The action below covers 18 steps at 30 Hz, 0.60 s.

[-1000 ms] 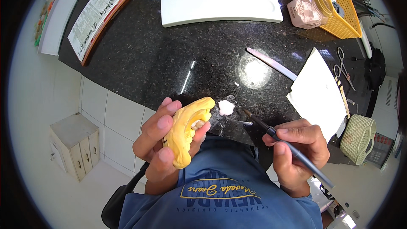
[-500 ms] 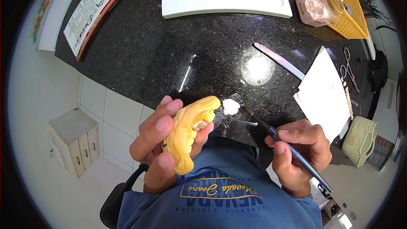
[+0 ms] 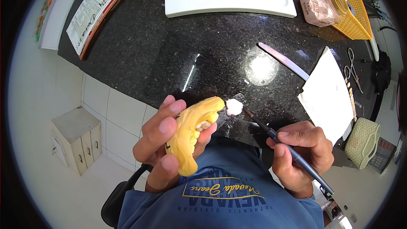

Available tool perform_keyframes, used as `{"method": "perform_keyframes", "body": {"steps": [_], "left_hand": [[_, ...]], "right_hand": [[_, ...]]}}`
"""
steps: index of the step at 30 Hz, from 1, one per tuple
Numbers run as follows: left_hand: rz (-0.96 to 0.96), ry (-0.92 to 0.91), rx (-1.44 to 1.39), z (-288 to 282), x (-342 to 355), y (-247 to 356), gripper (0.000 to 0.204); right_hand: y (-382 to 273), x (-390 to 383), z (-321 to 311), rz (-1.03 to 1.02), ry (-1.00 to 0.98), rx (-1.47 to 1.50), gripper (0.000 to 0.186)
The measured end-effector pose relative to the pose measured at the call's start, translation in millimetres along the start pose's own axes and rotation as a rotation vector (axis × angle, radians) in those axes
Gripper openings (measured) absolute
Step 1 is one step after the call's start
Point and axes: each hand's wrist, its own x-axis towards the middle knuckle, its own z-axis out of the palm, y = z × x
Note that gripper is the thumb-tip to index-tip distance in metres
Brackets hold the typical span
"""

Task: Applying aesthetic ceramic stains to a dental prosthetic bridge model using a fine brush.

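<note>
My left hand [image 3: 160, 133] is closed around a yellow plaster dental model [image 3: 185, 138], fingers on its outer side and a fingertip behind the row of teeth. A few whitish teeth [image 3: 204, 125] stand out among the yellow ones, on the side toward my right hand. With a pen-like grip, my right hand [image 3: 303, 154] holds a slim dark-handled brush [image 3: 296, 157]. Its dark tip points left, close beside a small white mound of material [image 3: 234, 107] on the black countertop; whether they touch I cannot tell. The mound lies just right of the model's upper end.
A white palette [image 3: 229, 0] with coloured wells stands at the back. Farther right are a jar of pink powder [image 3: 318, 8] and a yellow basket [image 3: 364, 21]. A white tissue [image 3: 326, 97] partly covers a pinkish spatula [image 3: 283, 60]; scissor-handled forceps [image 3: 352, 70] lie beyond.
The view has shifted slightly, moving the whole scene a little to the right. In my left hand the dental model has tilted a bit. The brush tip stays by the white mound.
</note>
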Motion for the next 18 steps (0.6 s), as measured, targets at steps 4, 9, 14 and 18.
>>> {"method": "perform_keyframes", "body": {"steps": [4,9,14,18], "left_hand": [[0.011,-0.007,-0.01,-1,-1,-1,0.074],[0.047,-0.038,-0.106,0,2,-1,0.072],[-0.148,0.126,-0.331,8,1,15,0.076],[-0.092,0.024,-0.234,-2,4,13,0.074]], "right_hand": [[2,0,0,-0.025,-0.022,0.003,0.021],[-5,2,-6,-0.073,-0.083,0.116,0.023],[-10,7,-2,-0.124,-0.238,0.193,0.019],[-9,3,6,-0.146,-0.137,0.162,0.016]]}}
